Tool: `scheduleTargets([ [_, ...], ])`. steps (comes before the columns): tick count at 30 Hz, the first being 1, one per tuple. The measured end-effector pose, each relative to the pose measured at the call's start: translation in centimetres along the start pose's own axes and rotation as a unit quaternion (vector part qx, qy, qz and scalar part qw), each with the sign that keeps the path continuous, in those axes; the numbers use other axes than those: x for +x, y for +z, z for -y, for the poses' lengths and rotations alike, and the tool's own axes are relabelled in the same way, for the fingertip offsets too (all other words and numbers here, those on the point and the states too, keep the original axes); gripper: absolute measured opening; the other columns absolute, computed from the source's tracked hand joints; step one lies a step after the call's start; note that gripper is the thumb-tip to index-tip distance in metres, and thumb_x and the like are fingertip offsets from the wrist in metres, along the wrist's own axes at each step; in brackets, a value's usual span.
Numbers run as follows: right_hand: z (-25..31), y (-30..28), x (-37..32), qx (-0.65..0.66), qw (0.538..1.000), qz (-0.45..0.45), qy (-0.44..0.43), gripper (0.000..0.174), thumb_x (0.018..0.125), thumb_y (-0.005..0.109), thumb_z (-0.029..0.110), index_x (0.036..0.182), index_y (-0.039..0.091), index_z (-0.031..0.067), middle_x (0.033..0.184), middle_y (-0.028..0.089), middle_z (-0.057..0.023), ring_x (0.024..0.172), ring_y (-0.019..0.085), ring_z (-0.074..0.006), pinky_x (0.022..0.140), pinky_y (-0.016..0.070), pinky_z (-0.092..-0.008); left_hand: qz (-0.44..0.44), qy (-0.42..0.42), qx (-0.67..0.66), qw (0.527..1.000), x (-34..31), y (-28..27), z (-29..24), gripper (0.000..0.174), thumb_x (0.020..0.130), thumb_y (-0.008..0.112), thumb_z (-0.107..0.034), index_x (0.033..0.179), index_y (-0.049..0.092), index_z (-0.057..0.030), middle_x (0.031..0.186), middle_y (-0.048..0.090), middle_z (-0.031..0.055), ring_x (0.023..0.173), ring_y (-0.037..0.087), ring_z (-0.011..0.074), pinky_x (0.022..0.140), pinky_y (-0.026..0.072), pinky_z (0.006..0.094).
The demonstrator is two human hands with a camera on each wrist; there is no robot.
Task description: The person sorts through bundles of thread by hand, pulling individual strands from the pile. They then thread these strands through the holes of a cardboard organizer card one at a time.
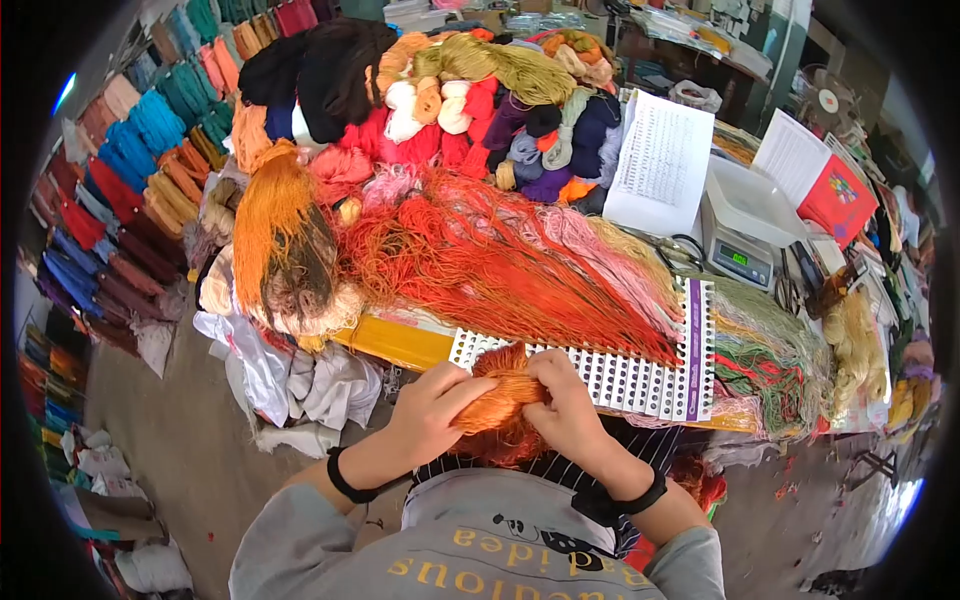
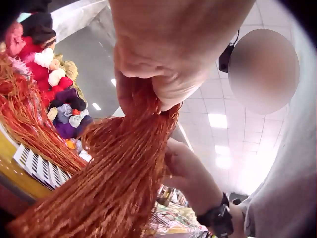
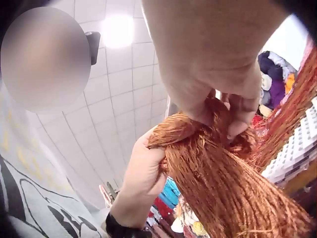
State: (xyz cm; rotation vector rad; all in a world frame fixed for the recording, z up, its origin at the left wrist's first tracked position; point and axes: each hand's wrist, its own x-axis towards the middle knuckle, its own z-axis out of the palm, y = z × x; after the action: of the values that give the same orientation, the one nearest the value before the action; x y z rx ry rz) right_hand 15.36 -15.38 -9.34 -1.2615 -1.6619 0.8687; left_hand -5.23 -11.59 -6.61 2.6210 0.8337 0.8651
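Holding a bundle of orange thread (image 1: 498, 402) in both hands, I keep it in front of my chest, just at the near edge of the table (image 1: 395, 342). My left hand (image 1: 430, 405) is curled around one part of the bundle and my right hand (image 1: 565, 400) pinches the part next to it. The two hands are close together, with only the thread between them. In the wrist views the loose strands hang down from my fingers like a thick tassel.

Just beyond my hands lies a white card with rows of small holes (image 1: 620, 378). Long red, orange and pink strands (image 1: 520, 265) run from its far side and spread across the table. Green strands (image 1: 770, 345) lie at its right end. The near rows of holes look empty.

I judge the work to be about half done. Several colours seem already fixed on the card, and the orange bundle is not yet on it. Which hole it belongs to, I cannot tell.

Farther back stand a small scale (image 1: 740, 255), a printed sheet (image 1: 660, 160) and a big pile of coloured skeins (image 1: 450, 100).
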Motion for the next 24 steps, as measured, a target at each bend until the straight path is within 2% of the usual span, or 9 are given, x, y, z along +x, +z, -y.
scheduleTargets([
  [6,-1.6,-0.7,-0.1,0.231,0.972,-0.036,0.004,0.043,0.066,0.053,-0.010,0.108,0.050,-0.0023,0.118,0.048,-0.0110,0.102,0.052,-0.0225,0.090,0.0409,-0.0318,-0.053,-0.106,-0.183,0.976,-0.8,-2.4,0.3,0.028,0.065,0.070,0.003,0.091,0.059,-0.0022,0.088,0.054,0.0081,0.082,0.055,0.0223,0.073,0.0437,0.0297],
  [8,-1.2,-1.1,-0.4,0.648,0.736,0.077,0.180,0.053,0.069,0.050,-0.011,0.121,0.045,-0.0036,0.125,0.050,-0.0113,0.113,0.050,-0.0214,0.098,0.0376,-0.0337,-0.054,-0.161,-0.306,0.937,-1.3,-2.1,1.1,0.023,0.071,0.069,-0.005,0.088,0.055,-0.0011,0.092,0.053,0.0071,0.087,0.053,0.0199,0.080,0.0417,0.0295],
  [9,-0.9,-1.2,-0.4,0.673,0.702,0.131,0.192,0.060,0.071,0.049,-0.011,0.130,0.038,-0.0043,0.127,0.051,-0.0130,0.118,0.048,-0.0208,0.100,0.0370,-0.0343,-0.045,-0.190,-0.455,0.869,-1.2,-2.1,1.1,0.024,0.072,0.070,-0.011,0.087,0.054,-0.0008,0.093,0.052,0.0064,0.089,0.051,0.0184,0.082,0.0414,0.0291],
  [10,-0.5,-1.1,-0.4,0.673,0.702,0.131,0.191,0.060,0.071,0.049,-0.011,0.130,0.038,-0.0043,0.127,0.051,-0.0130,0.118,0.048,-0.0208,0.100,0.0370,-0.0343,-0.036,-0.214,-0.591,0.777,-1.1,-2.2,1.0,0.027,0.074,0.070,-0.017,0.087,0.053,-0.0005,0.094,0.051,0.0057,0.091,0.050,0.0169,0.083,0.0411,0.0288],
  [11,0.1,-0.9,-0.5,0.643,0.723,0.157,0.200,0.058,0.073,0.050,-0.011,0.129,0.038,-0.0041,0.127,0.051,-0.0126,0.118,0.048,-0.0203,0.100,0.0373,-0.0335,-0.020,-0.138,-0.635,0.760,-1.1,-2.2,1.3,0.033,0.074,0.070,-0.024,0.090,0.054,0.0003,0.095,0.055,0.0072,0.092,0.053,0.0163,0.086,0.0413,0.0284],
  [14,-0.2,0.2,-0.4,0.570,0.783,0.171,0.179,0.050,0.078,0.052,-0.008,0.126,0.041,-0.0014,0.123,0.052,-0.0113,0.114,0.050,-0.0193,0.098,0.0383,-0.0318,0.026,-0.134,-0.549,0.825,-1.1,-5.5,1.6,0.034,0.075,0.070,-0.023,0.096,0.057,0.0016,0.095,0.059,0.0084,0.091,0.056,0.0148,0.084,0.0434,0.0273],
  [18,-1.0,-0.5,-0.4,0.488,0.848,0.139,0.154,0.031,0.085,0.051,-0.001,0.116,0.046,0.0024,0.112,0.055,-0.0107,0.104,0.054,-0.0192,0.091,0.0427,-0.0310,-0.224,-0.327,-0.367,0.842,-2.6,-8.2,2.8,0.025,0.075,0.064,-0.010,0.094,0.062,0.0050,0.076,0.063,0.0082,0.060,0.060,0.0118,0.048,0.0458,0.0251],
  [20,-1.9,-1.1,-0.7,0.475,0.851,0.141,0.174,0.028,0.087,0.051,0.002,0.114,0.048,0.0025,0.104,0.058,-0.0108,0.095,0.058,-0.0182,0.085,0.0453,-0.0295,0.008,-0.422,-0.429,0.798,-1.3,-12.7,3.6,0.020,0.077,0.058,-0.012,0.089,0.060,0.0035,0.059,0.059,0.0109,0.036,0.048,0.0118,0.036,0.0375,0.0274],
  [24,-2.5,-2.0,-1.2,0.479,0.854,0.084,0.184,0.022,0.087,0.053,0.004,0.108,0.052,0.0016,0.095,0.061,-0.0098,0.084,0.060,-0.0160,0.077,0.0473,-0.0265,0.093,-0.436,-0.553,0.704,-4.2,-15.1,8.2,0.023,0.083,0.050,-0.021,0.084,0.057,0.0013,0.048,0.052,0.0099,0.026,0.033,0.0113,0.035,0.0337,0.0258],
])
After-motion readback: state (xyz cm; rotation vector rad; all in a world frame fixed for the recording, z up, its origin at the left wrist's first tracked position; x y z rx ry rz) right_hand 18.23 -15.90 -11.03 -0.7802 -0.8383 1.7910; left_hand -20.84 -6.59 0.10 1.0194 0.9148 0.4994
